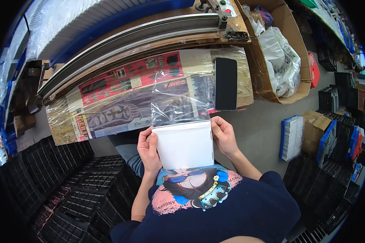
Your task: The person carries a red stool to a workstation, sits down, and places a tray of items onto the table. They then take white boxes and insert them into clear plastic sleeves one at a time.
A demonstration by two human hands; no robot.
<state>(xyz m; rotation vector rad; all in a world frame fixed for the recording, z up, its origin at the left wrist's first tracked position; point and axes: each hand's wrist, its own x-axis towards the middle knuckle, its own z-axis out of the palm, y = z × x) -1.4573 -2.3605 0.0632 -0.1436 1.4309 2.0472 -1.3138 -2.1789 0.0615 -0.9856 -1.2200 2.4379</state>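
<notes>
A flat white box [185, 146] lies in front of my chest, between my two hands. At its far edge, a clear plastic bag [180, 99] stretches away over the printed cardboard; I cannot tell how much of the box is inside it. My left hand [149, 150] pinches the box's far left corner, thumb on top. At the far right corner, my right hand [224, 137] grips the box edge with fingers closed. The fingers beneath the box are hidden.
Printed cardboard [121, 91] covers the work surface, with a black phone [226, 84] on its right part. Behind runs a long metal bar sealer [129, 34]. An open carton [298, 52] of plastic bags stands right; black crates [79, 198] stand lower left.
</notes>
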